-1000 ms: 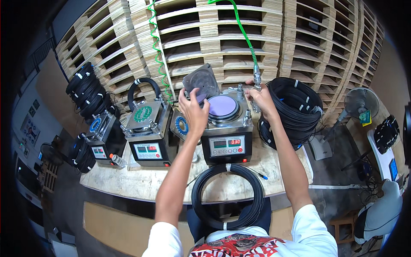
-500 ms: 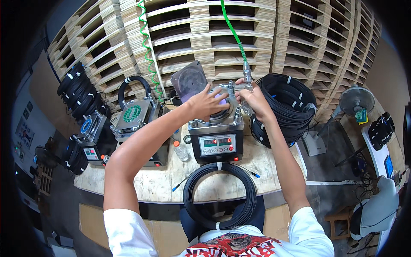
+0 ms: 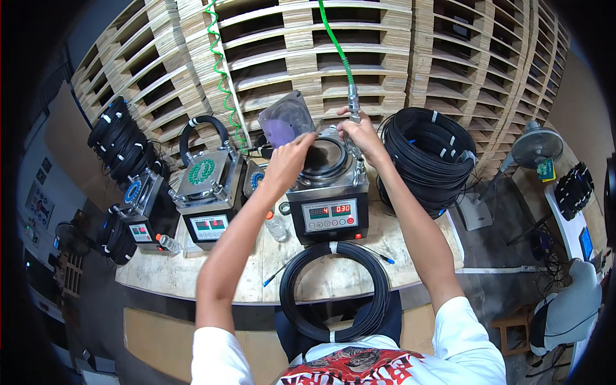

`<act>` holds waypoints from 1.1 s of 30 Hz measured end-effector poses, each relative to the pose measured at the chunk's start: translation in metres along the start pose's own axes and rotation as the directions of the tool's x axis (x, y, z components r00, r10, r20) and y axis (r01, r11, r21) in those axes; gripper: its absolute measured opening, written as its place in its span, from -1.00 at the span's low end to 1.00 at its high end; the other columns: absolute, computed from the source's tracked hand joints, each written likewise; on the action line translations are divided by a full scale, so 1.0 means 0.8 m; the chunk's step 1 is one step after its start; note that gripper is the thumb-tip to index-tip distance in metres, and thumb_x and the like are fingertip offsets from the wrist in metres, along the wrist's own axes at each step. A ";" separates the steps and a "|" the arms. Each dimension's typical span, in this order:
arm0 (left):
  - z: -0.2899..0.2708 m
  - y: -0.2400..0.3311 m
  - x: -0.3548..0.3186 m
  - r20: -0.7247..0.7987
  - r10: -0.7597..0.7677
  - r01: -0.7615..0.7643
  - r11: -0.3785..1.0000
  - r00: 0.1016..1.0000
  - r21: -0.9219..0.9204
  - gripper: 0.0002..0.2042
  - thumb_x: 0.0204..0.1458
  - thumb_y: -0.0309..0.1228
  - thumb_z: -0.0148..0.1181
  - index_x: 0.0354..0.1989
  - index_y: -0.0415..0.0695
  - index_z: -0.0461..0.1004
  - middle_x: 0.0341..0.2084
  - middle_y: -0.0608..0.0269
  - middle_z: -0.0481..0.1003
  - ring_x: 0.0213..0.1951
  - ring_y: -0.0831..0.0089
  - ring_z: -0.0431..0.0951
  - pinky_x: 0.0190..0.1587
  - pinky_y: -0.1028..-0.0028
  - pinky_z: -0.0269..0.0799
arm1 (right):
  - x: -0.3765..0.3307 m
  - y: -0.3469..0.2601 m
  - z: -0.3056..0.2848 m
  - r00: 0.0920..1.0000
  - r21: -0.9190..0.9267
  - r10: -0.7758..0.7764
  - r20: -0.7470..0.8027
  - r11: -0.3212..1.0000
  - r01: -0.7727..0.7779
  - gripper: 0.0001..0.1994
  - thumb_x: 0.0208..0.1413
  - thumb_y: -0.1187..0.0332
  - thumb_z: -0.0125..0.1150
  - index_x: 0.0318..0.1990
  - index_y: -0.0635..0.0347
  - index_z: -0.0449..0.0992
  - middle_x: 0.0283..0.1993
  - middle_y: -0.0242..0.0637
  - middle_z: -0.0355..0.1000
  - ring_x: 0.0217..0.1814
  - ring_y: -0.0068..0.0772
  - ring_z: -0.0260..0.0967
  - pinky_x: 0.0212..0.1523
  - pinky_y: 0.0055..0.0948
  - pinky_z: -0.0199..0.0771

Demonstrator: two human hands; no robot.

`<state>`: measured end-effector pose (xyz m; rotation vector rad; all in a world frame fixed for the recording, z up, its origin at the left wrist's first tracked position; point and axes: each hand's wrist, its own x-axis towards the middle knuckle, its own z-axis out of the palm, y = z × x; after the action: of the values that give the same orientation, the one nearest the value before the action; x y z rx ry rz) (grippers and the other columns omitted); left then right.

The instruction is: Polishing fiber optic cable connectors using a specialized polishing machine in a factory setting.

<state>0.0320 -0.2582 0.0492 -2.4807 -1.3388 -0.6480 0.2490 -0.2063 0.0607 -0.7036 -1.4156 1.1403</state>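
A polishing machine point(image 3: 328, 212) with a black body and a lit red display stands on the bench in front of me. Its round dark platen point(image 3: 323, 156) lies uncovered on top. My left hand point(image 3: 290, 160) is closed at the platen's left edge, pinching what looks like a thin purple disc of film point(image 3: 279, 131). Behind the disc a greyish square plate point(image 3: 289, 106) leans at a tilt. My right hand point(image 3: 364, 138) grips a metal air gun point(image 3: 353, 114) on a green hose point(image 3: 335, 42), right of the platen. Its nozzle is hard to make out.
A black cable coil point(image 3: 292, 289) with blue-tipped ends rests at the bench's front edge. Two similar machines point(image 3: 208, 199) stand left, beside a clear bottle point(image 3: 276, 228). Stacked cable coils point(image 3: 417, 170) rise at the right, near a fan point(image 3: 536, 147). Wooden pallets point(image 3: 314, 45) stand behind.
My left hand has moved left off the platen, and the purple disc has gone with it, baring the dark surface. The air gun has shifted slightly left. The machine's display reading has changed.
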 end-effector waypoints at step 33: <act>-0.015 0.032 -0.030 -0.319 -0.149 0.130 0.988 0.936 -0.080 -0.40 0.04 -0.61 0.08 0.32 0.12 0.33 0.00 0.12 0.57 -0.14 0.08 0.64 -0.27 0.20 0.59 | -0.010 0.045 0.046 0.871 0.118 -0.226 -0.435 0.945 0.305 -0.74 0.21 0.50 0.15 0.03 0.17 0.33 -0.35 -0.40 0.36 -0.41 -0.61 0.33 -0.34 -0.56 0.37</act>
<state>0.0389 -0.2946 0.0473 -2.2068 -1.3885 -1.0890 0.2082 -0.2095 0.0281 -0.5574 -0.9916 0.8273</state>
